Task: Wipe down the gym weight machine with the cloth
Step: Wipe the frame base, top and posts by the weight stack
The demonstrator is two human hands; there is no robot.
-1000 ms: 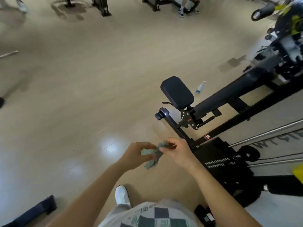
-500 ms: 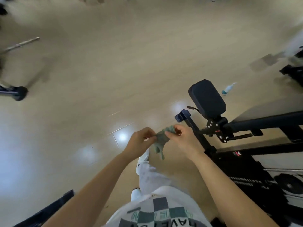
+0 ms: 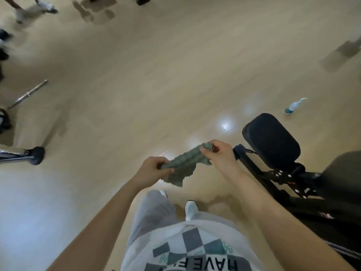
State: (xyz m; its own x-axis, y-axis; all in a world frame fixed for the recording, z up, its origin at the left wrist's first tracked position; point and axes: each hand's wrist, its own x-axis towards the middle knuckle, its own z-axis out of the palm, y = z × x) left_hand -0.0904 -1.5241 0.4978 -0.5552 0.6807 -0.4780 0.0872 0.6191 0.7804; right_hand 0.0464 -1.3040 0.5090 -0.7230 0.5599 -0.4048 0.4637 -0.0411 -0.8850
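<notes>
A grey-green cloth (image 3: pixel 183 163) is stretched between both hands in front of my body, above the floor. My left hand (image 3: pixel 151 171) pinches its lower left end. My right hand (image 3: pixel 218 155) pinches its upper right end, just left of the machine. The black weight machine (image 3: pixel 289 178) stands at the right, with a rounded black pad (image 3: pixel 270 139) on a black steel frame. Neither hand touches the machine, and the cloth hangs apart from it.
A small spray bottle (image 3: pixel 294 106) lies on the beige floor beyond the pad. A metal bar (image 3: pixel 29 93) and a black-footed bar end (image 3: pixel 36 155) are at the left. Other people's feet (image 3: pixel 45 6) show at the top left. My white shoes (image 3: pixel 191 209) stand below the cloth.
My hands have drawn apart and pulled the bunched cloth out longer between them. The view has swung left, so the machine now sits further to the right edge.
</notes>
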